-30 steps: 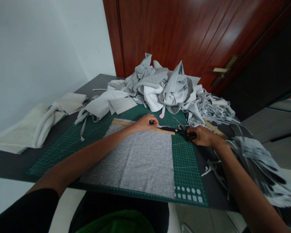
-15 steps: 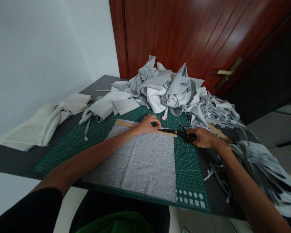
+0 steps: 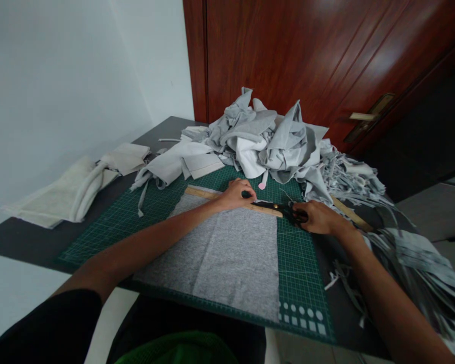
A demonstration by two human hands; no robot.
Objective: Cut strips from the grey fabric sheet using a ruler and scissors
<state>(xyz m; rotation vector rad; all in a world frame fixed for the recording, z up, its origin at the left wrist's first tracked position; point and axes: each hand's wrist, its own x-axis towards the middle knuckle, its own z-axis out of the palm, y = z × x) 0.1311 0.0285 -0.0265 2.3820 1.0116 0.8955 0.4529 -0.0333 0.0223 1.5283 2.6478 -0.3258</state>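
A sheet of grey fabric (image 3: pixel 235 258) lies flat on the green cutting mat (image 3: pixel 301 273), with a wooden ruler (image 3: pixel 200 192) across its far edge. My left hand (image 3: pixel 235 194) rests over the ruler, thumb and forefinger pinched on the fabric's far edge. The exact pinch is partly hidden by the fingers. In my right hand (image 3: pixel 320 216) are black scissors (image 3: pixel 276 206), fingers wrapped round the handles. Their blades point left along the ruler's far side, tips close to my left fingertips. Blades look nearly closed.
Crumpled grey and white cloth (image 3: pixel 256 131) is heaped at the table's back. Thin scraps (image 3: pixel 349 174) and a bundle of strips (image 3: pixel 413 258) lie to the right. Folded cream cloth (image 3: pixel 76 187) sits at left. Behind stands a brown door (image 3: pixel 288 60).
The whole view has shifted, so things sit slightly further right. Both hands, the scissors and the ruler keep nearly the same places relative to the fabric.
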